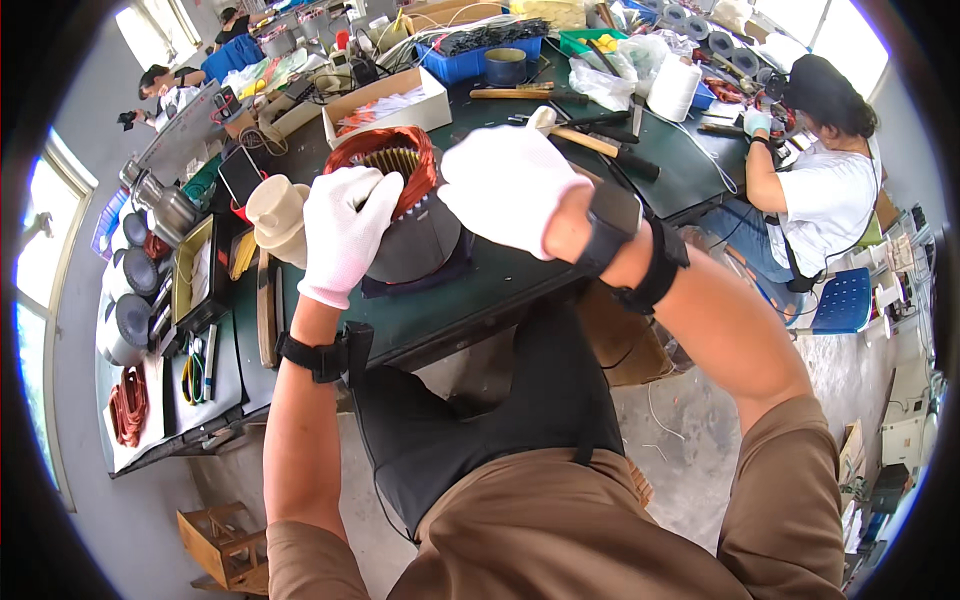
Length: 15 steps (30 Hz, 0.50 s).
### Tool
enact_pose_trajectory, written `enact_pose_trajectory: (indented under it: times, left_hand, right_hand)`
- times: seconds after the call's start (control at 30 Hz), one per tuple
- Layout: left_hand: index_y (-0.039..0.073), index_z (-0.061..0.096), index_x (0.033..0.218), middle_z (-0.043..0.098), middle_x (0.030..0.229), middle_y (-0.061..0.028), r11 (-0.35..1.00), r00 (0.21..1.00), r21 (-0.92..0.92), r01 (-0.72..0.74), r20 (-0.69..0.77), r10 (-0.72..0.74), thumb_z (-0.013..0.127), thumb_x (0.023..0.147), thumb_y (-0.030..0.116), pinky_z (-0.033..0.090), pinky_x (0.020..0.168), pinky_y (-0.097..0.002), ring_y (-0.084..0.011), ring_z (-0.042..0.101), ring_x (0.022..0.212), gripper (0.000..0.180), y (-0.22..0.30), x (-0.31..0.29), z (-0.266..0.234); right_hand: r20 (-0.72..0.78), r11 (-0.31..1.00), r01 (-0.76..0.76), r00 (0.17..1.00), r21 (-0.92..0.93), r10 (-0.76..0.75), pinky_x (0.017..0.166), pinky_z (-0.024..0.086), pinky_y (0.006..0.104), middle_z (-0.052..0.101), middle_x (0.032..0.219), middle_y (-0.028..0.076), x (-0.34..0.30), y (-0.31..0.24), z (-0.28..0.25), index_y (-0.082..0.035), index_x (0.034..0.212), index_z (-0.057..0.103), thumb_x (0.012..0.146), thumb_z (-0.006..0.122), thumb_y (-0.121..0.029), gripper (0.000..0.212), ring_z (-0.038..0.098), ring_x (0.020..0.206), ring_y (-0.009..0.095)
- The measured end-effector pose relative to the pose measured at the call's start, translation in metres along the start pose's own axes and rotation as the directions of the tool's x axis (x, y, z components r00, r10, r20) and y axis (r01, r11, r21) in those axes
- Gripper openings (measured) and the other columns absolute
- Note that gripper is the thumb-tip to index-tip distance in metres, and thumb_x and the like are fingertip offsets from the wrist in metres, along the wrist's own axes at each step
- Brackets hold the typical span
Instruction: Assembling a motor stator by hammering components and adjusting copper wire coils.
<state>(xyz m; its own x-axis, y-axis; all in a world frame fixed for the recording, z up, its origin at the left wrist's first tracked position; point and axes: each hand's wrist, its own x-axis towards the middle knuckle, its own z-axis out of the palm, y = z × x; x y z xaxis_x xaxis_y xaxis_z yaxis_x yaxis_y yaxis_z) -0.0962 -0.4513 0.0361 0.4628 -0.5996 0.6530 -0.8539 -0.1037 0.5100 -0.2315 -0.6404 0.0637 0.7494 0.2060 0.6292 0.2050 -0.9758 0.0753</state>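
A dark grey motor stator [415, 250] stands on the green-topped bench in front of me. Reddish copper windings [425, 165] ring its top, and yellowish slot liners [385, 160] show inside. My left hand [345, 230], in a white glove, is at the stator's left edge with its fingers curled together by the windings. Anything pinched there is hidden. My right hand [510, 190], also gloved, is raised to the right of the stator. It is closed with its back toward me, and the fingers hide whatever it may hold. Beside my left hand is a cream plastic cup-like piece [278, 212].
An open white carton [390, 105] sits behind the stator. Hammers with wooden handles [590, 142] lie to the right, near a white thread spool [674, 92]. A wooden stick [266, 310] and black bin [196, 270] are at left. A co-worker [820, 180] sits at right.
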Motion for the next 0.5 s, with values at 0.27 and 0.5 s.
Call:
enact_pose_trajectory:
  times: [0.27, 0.5]
  left_hand:
    - [-0.003, 0.075, 0.091, 0.076, 0.085, -0.0152, 0.961, 0.999, -0.275, 0.022, -0.037, -0.033, 0.059, 0.106, 0.016, 0.054, 0.082, -0.0351, -0.0246, 0.072, 0.080, 0.029, 0.008, -0.006, 0.003]
    - [-0.006, 0.073, 0.099, 0.073, 0.087, -0.0151, 0.998, 0.996, 0.007, -0.062, -0.063, 0.062, 0.049, 0.109, 0.014, 0.053, 0.082, -0.0330, -0.0192, 0.069, 0.083, 0.033, 0.021, -0.006, 0.018]
  right_hand:
    - [0.013, 0.992, -0.115, 0.993, -0.056, 0.116, 0.067, 0.056, 0.0425, 0.066, 0.075, 0.008, -0.041, -0.044, -0.012, -0.012, 0.086, 0.068, 0.097, 0.065, -0.026, 0.018, 0.070, 0.072, 0.027]
    - [0.079, 0.953, -0.247, 0.961, -0.173, 0.264, 0.064, 0.057, 0.0431, 0.068, 0.080, 0.009, -0.036, -0.057, 0.002, -0.009, 0.089, 0.068, 0.092, 0.063, -0.018, 0.010, 0.072, 0.074, 0.028]
